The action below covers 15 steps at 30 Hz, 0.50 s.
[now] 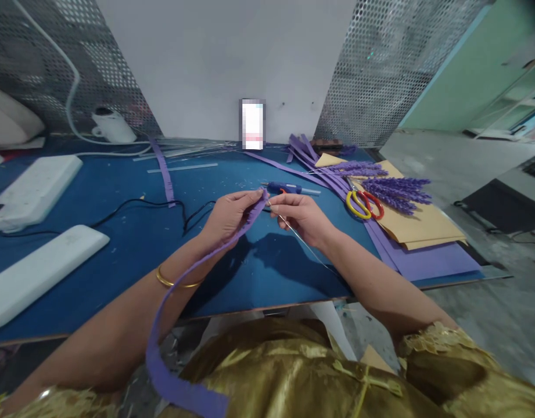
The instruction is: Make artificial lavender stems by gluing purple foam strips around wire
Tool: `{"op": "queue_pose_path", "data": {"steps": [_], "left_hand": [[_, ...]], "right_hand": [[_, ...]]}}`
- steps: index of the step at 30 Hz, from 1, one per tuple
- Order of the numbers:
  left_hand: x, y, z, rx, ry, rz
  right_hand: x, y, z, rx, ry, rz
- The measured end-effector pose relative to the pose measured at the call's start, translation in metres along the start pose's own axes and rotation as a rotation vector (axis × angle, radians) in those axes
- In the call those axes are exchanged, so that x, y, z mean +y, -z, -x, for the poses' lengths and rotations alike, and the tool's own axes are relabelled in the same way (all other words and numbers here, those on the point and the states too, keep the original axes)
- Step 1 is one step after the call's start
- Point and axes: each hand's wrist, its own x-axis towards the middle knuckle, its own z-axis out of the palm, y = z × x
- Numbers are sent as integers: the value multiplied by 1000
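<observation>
Pinched in my left hand (232, 213) is one end of a long purple fringed paper strip (182, 278), which curves down over my left forearm towards my lap. My right hand (304, 216) has its fingertips closed on a thin wire (302, 241) that slants down to the right. Wire tip and strip end meet between the two hands; the exact contact is too small to make out. Just behind my fingers lies a blue glue gun (284, 187) on the blue table (267, 278).
Right: yellow-and-red scissors (358, 204), purple flower sprigs (398, 191), tan paper (419, 223), purple sheets (441, 261) and cut strips (302, 152). Left: white power strips (40, 188), a black cable (149, 202), a fringed strip (163, 171) and a mug (114, 126). A phone (252, 123) leans at the back.
</observation>
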Motion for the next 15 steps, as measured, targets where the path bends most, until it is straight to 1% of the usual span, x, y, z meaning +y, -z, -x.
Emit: {"op": "queue_pose_path", "data": {"steps": [2,5,7,9,12,15], "left_hand": [[5,-1,0,19,-4,56],[11,0,0,-1,23,89],[12,2,0,-36,29,62],[11,3,0,-60,3,33],[9,4,1,-47,-25,-15],[9,4,1,-30,-18,-38]], "right_hand": [[-3,0,2,-14,16,43],[-4,1,3,-21,43,80],[-4,1,3,-23,36,86],[-3,1,2,-30,21,87],[-1,1,2,-46,22,109],[0,1,2,-47,29,136]]}}
